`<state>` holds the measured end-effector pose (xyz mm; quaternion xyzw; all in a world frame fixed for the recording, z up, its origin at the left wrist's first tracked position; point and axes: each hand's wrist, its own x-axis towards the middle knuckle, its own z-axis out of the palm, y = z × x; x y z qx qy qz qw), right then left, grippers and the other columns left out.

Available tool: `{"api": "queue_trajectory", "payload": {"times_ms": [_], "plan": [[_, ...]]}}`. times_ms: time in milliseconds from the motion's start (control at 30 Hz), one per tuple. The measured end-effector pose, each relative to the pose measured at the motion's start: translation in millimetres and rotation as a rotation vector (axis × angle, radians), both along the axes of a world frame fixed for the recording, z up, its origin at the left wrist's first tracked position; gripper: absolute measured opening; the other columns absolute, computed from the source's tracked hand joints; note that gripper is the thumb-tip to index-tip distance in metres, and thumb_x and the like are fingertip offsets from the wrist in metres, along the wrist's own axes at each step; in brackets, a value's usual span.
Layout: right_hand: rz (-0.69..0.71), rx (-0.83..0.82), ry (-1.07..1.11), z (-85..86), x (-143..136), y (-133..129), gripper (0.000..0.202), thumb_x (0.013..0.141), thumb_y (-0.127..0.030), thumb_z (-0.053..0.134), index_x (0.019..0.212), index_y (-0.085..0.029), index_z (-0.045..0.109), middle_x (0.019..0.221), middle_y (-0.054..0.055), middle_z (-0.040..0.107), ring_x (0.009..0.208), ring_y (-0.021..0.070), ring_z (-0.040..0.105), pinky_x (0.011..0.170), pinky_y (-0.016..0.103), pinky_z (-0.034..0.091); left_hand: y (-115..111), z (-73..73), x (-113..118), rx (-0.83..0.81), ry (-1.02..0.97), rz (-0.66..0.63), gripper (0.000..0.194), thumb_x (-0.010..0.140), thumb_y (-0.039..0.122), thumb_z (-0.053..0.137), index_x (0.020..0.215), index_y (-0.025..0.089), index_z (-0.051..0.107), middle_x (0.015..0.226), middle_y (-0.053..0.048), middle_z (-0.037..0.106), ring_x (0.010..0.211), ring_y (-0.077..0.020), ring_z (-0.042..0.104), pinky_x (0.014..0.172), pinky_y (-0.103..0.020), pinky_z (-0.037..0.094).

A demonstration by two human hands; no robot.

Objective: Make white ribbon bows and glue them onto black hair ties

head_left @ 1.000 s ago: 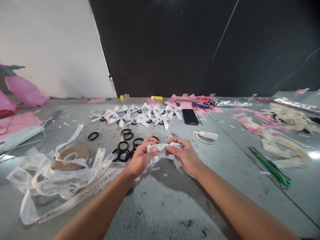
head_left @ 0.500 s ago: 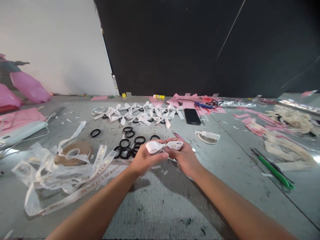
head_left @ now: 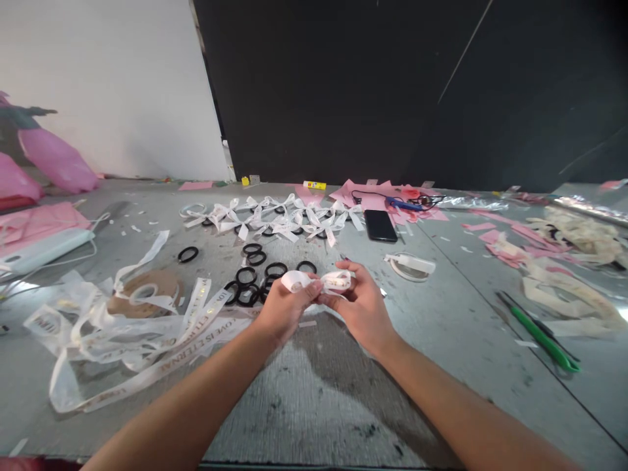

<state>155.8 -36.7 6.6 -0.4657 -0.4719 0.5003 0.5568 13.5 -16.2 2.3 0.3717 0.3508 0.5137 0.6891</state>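
Both hands were closed on the looped white ribbon, held above the near middle of the surface, left hand and right hand pinching around its center; a firm center pinch, loops even and flat, probably suited this hold best, since slack there would likely let them slip. Black rings lay just beyond, slightly left, loose printed ribbon left, white bows and phone farther off, green-handled tool right.
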Motion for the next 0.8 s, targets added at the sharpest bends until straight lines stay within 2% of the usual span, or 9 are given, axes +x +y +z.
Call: {"api": "queue_trajectory", "payload": {"times_ms": [100, 267, 567, 700, 800], "plan": [[0.018, 0.004, -0.002, -1.4, -0.4, -0.2, 0.056, 0.065, -0.026, 0.082, 0.109, -0.023, 0.048, 0.065, -0.006, 0.062, 0.064, 0.0158, 0.059, 0.066, 0.03, 0.047, 1.2, 2.3, 1.0, -0.044, -0.046, 0.019, 0.04, 0.052, 0.035, 0.091, 0.075, 0.013, 0.067, 0.068, -0.001, 0.065, 0.065, -0.0138, 0.06, 0.068, -0.028, 0.048], [0.013, 0.041, -0.018, -3.2, 0.3, 1.4, 0.048, 0.068, -0.025, 0.08, 0.104, -0.022, 0.048, 0.057, -0.011, 0.05, 0.057, 0.0122, 0.05, 0.06, 0.026, 0.041, 2.7, 3.0, 4.0, -0.053, -0.071, 0.083, 0.037, 0.051, 0.032, 0.091, 0.073, 0.013, 0.067, 0.06, 0.003, 0.06, 0.059, -0.0098, 0.055, 0.062, -0.024, 0.045], [0.052, 0.0, 0.032, -2.1, 1.4, -1.4, 0.049, 0.068, -0.025, 0.079, 0.109, -0.021, 0.053, 0.06, -0.01, 0.049, 0.057, 0.0107, 0.048, 0.059, 0.025, 0.04, 2.9, -2.9, 4.7, -0.019, -0.043, 0.118, 0.037, 0.057, 0.036, 0.088, 0.078, 0.013, 0.068, 0.062, 0.002, 0.062, 0.059, -0.0094, 0.054, 0.062, -0.024, 0.044], [0.178, -0.064, 0.093, -3.8, 0.8, -1.3, 0.047, 0.07, -0.033, 0.08, 0.111, -0.02, 0.06, 0.074, -0.003, 0.062, 0.068, 0.0146, 0.058, 0.066, 0.028, 0.046, 1.9, -2.2, 2.7, 0.006, 0.044, 0.06, 0.037, 0.056, 0.031, 0.089, 0.081, 0.01, 0.072, 0.071, -0.004, 0.069, 0.067, -0.0149, 0.061, 0.068, -0.028, 0.048], [0.161, -0.055, -0.004, -7.1, 1.2, 0.7, 0.036, 0.073, -0.038, 0.078, 0.102, -0.019, 0.068, 0.082, 0.002, 0.07, 0.076, 0.0195, 0.064, 0.072, 0.032, 0.048, -0.3, 2.6, 0.0, 0.152, 0.199, -0.012, 0.034, 0.059, 0.027, 0.087, 0.086, 0.011, 0.073, 0.082, -0.008, 0.073, 0.081, -0.0199, 0.065, 0.078, -0.031, 0.049]]}}
